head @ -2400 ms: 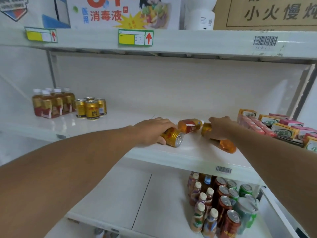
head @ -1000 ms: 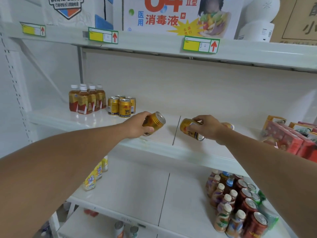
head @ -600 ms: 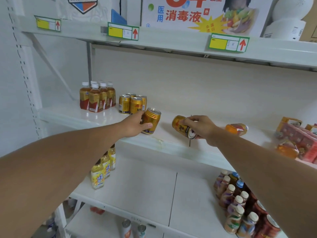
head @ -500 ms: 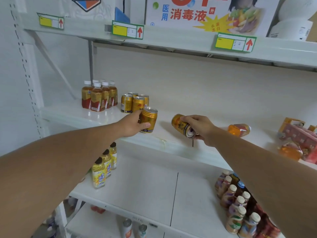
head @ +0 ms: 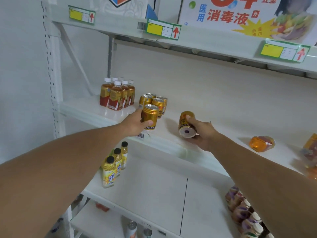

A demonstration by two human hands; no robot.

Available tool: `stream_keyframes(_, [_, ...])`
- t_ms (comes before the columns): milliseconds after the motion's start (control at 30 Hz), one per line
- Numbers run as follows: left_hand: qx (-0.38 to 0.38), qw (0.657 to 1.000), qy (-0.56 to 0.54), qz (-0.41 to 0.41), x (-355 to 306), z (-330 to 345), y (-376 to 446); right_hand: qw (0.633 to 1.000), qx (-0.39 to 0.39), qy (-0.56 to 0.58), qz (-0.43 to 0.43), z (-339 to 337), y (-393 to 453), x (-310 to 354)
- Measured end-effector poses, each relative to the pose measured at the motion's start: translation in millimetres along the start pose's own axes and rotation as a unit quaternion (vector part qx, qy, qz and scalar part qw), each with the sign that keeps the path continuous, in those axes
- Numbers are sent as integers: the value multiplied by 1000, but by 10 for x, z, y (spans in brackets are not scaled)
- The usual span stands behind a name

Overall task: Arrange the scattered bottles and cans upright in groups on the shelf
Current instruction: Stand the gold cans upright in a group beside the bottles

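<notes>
My left hand [head: 135, 125] grips a gold can [head: 151, 117] held upright at the front of the middle shelf [head: 96, 110], just in front of a standing group of gold cans [head: 155, 101]. Another gold can [head: 187, 125] is in my right hand [head: 202, 133], tilted with its base toward me, above the shelf's front edge. Several tea bottles [head: 117, 96] with white caps stand grouped left of the cans. An orange bottle [head: 261, 143] lies on its side farther right on the same shelf.
Yellow drink bottles [head: 115, 167] stand on the lower shelf at left; mixed bottles [head: 243, 212] crowd its right end. Boxes [head: 310, 152] sit at the far right of the middle shelf. The upper shelf [head: 205, 42] carries price tags and a printed carton.
Both hands lifted gold cans from the right part of the shelf and carried them left. The left can has turned upright beside the can group; the right can stays tilted.
</notes>
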State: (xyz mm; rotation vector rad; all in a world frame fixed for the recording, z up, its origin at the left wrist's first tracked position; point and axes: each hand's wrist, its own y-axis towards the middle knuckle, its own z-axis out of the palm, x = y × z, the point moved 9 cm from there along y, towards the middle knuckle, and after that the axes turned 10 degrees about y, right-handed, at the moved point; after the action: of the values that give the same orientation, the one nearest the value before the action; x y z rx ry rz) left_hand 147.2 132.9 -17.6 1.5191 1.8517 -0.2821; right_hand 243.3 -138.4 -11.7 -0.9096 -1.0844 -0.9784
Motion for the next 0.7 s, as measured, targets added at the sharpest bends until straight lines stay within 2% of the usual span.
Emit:
stream_keyframes(167, [-16,999,19,-25,94,-96,102,998,3,14,-59,298,184,-28])
stream_keyframes(433, [-24,997,58,-44,448,-323,356,978,2,-103,-184,723,352,-40])
stream_keyframes(567, [-34,995,58,-68,720,-444,506,963,32,-179,-197,1034,438,-156])
stream_keyframes(700, [-45,993,66,-89,875,-448,617,954,21,-216,-208,1271,528,-140])
